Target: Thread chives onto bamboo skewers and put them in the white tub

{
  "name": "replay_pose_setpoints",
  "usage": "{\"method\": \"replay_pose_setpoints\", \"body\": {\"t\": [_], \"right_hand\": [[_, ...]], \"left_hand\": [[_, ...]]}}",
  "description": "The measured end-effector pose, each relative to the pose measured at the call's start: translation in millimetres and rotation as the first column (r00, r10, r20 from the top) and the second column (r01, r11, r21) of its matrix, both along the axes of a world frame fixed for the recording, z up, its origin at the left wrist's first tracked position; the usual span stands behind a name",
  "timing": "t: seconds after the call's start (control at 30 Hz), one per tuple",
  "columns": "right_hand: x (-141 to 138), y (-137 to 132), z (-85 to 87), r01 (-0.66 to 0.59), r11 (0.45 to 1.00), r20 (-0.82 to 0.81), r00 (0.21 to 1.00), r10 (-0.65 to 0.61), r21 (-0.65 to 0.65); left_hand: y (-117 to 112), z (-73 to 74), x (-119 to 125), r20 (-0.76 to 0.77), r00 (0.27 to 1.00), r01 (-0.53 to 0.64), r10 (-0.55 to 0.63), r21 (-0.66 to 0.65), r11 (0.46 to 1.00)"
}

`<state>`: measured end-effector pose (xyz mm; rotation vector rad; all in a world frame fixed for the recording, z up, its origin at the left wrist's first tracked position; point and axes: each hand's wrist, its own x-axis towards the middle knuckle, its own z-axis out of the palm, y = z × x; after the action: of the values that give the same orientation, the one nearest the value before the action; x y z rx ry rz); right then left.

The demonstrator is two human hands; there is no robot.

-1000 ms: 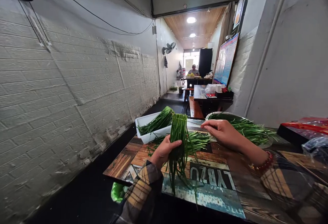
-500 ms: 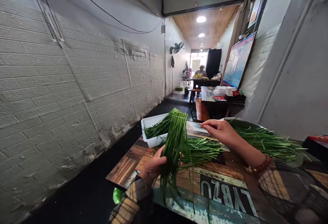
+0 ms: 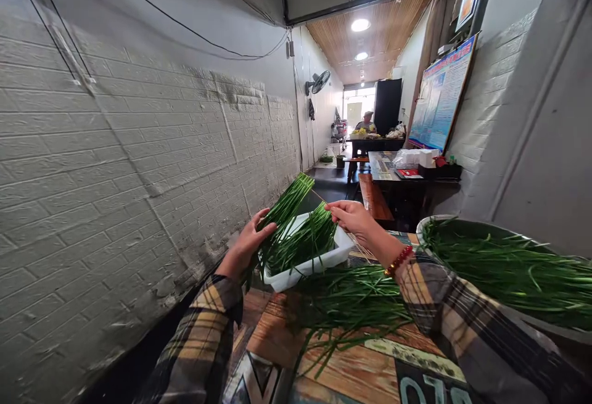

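Observation:
My left hand [image 3: 246, 245] is closed around a bunch of long green chives [image 3: 285, 205], holding it slanted over the near left end of a white plastic tray [image 3: 314, 263]. More chives lie in that tray. My right hand [image 3: 352, 218] hovers over the tray's right side, its fingers pinched on a thin pale strand I cannot name. A loose pile of chives [image 3: 351, 296] lies on the wooden table [image 3: 324, 361] in front of the tray.
A large round bowl [image 3: 432, 226] heaped with chives stands at the right. A brick wall runs close along the left. Further tables and a bench line the corridor ahead, where a person sits at the far end.
My left hand has carried the chive bunch up and forward from above the table to over the white tray. My right hand has moved from the table to over the tray.

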<state>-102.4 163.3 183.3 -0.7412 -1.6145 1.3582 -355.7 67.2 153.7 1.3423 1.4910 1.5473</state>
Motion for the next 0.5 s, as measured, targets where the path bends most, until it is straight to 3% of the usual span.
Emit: {"method": "replay_pose_setpoints", "body": {"t": [0.1, 0.23, 0.4, 0.5], "right_hand": [[1, 0, 6.6, -0.093, 0.996, -0.035, 0.995, 0.093, 0.010], [10, -11, 9.3, -0.164, 0.986, -0.061, 0.985, 0.161, -0.042], [10, -42, 17.1, -0.207, 0.969, -0.101, 0.976, 0.194, -0.135], [10, -65, 27.1, -0.239, 0.956, -0.157, 0.964, 0.213, -0.171]], "left_hand": [[16, -5.9, -2, -0.250, 0.961, -0.108, 0.116, 0.047, 0.993], [31, -16.7, 26, -0.490, 0.807, -0.233, 0.329, 0.248, 0.940], [40, -17.1, 86, -0.414, 0.737, -0.390, 0.534, 0.384, 0.837], [39, -10.8, 106, -0.380, 0.683, -0.492, 0.623, 0.391, 0.778]]}}
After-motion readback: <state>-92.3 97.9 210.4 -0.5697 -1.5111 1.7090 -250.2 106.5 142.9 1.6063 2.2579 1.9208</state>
